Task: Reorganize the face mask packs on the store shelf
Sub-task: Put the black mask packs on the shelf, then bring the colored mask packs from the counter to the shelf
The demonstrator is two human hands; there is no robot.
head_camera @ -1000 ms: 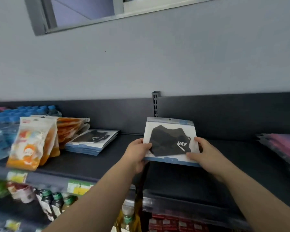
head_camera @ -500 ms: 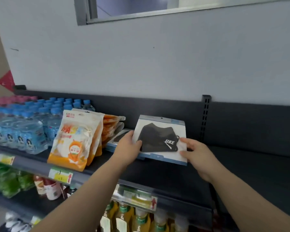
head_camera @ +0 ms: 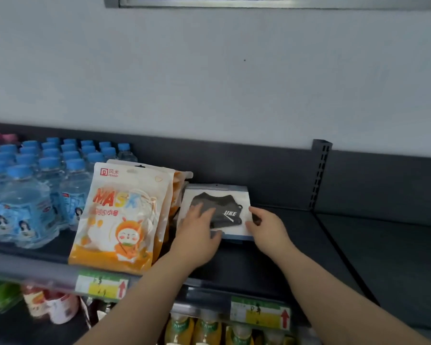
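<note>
Glossy film over a flat white-and-blue pack holding a black face mask (head_camera: 215,210), printed "UKE": light, slippery, bendy, I'd judge. The left hand (head_camera: 197,235) lies flat on it, the right hand (head_camera: 268,229) pinches its right edge, best gripped there. It rests on the dark shelf (head_camera: 358,245) just beside orange "MASK" pouches (head_camera: 125,215).

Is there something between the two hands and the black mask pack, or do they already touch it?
Nothing visible stands between them. The left hand lies flat on the black mask pack, and the right hand touches its right edge. The orange mask packs stand just left of it, beside it and not in the way.
</note>
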